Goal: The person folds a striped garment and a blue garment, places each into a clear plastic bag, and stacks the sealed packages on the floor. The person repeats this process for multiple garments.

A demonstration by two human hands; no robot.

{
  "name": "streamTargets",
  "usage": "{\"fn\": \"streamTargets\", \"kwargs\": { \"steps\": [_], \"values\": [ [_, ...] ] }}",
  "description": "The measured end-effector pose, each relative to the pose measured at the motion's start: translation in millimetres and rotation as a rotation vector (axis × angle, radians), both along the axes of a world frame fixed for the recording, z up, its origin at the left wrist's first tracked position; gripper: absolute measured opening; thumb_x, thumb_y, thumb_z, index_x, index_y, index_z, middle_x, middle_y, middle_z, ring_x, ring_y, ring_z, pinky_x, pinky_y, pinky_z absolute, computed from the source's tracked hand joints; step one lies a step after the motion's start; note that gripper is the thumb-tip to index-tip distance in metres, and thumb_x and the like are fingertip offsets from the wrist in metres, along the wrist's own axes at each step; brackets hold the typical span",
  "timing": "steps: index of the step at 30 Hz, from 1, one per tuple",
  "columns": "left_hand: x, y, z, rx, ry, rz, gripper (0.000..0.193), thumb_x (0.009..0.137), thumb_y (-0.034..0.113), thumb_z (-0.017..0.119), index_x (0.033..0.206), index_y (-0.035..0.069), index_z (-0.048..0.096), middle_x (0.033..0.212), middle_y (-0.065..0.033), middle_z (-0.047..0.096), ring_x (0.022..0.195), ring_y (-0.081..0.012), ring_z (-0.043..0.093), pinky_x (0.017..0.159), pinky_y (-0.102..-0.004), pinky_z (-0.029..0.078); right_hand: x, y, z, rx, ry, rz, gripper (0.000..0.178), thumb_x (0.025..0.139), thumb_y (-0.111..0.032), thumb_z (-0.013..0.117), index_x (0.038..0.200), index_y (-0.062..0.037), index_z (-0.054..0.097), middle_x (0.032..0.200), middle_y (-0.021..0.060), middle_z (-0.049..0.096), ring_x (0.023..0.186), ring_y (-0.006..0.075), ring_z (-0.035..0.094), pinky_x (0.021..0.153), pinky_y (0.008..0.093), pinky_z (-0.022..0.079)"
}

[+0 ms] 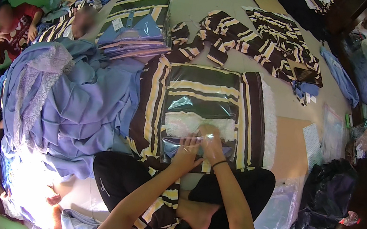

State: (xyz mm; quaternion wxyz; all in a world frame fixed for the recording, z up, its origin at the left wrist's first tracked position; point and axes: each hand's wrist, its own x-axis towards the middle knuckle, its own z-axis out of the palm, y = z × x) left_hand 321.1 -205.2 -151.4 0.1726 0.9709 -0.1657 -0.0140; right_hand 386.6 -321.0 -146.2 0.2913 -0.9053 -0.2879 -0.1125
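A folded striped garment (204, 89) in dark brown, green, cream and yellow lies before me in a clear plastic bag (203, 108). White lace (177, 124) shows across its lower part, with a blue piece below. My left hand (186, 150) rests on the plastic near the bag's lower end, fingers stretched forward. Just right of it, my right hand (210, 143), a dark band at its wrist, touches the bag over the lace. Its fingers look bent and are blurred, so their grip is unclear. More striped cloth (149, 104) spreads beneath the bag.
A large heap of blue-violet fabric (90, 105) lies left. Beyond it stands a stack of bagged garments (134, 31). Striped clothes (247, 38) spread across the far floor. Cardboard (290, 144) and a black plastic bag (329, 195) lie right. Other people sit along the left.
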Motion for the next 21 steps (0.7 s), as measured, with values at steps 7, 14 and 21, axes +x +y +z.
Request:
{"fn": "streamTargets", "kwargs": {
  "steps": [7, 14, 21],
  "values": [
    [-3.3, 1.3, -13.3, 0.091, 0.046, -0.016, 0.069, 0.076, 0.045, 0.049, 0.12, -0.007, 0.036, 0.126, -0.024, 0.033, 0.121, -0.037, 0.025, 0.1, -0.0499, 0.017, -17.0, -1.3, -3.1, -0.23, 0.019, -0.005, 0.027, 0.074, -0.01, 0.048, 0.1, -0.0075, 0.05, 0.096, 0.0123, 0.051, 0.085, 0.0301, 0.051, 0.076, 0.0392, 0.04],
    [-2.9, 1.2, -9.8, 0.104, -0.055, -0.009, 0.071, 0.072, 0.044, 0.055, 0.119, -0.007, 0.039, 0.123, -0.0235, 0.036, 0.121, -0.0363, 0.025, 0.099, -0.049, 0.019, 5.6, 26.4, 8.0, 0.046, 0.153, -0.103, 0.039, 0.074, -0.009, 0.049, 0.113, -0.0127, 0.05, 0.107, 0.0135, 0.053, 0.093, 0.0308, 0.052, 0.074, 0.0377, 0.043],
    [0.3, 6.0, -3.3, 0.074, 0.089, -0.05, 0.067, 0.074, 0.041, 0.053, 0.12, -0.006, 0.038, 0.121, -0.0246, 0.038, 0.12, -0.0394, 0.026, 0.1, -0.05, 0.016, -21.8, 7.6, 2.1, 0.046, 0.404, -0.024, 0.032, 0.078, -0.011, 0.047, 0.109, -0.0118, 0.054, 0.104, 0.0118, 0.054, 0.101, 0.0303, 0.048, 0.084, 0.0398, 0.038]
  ]
}}
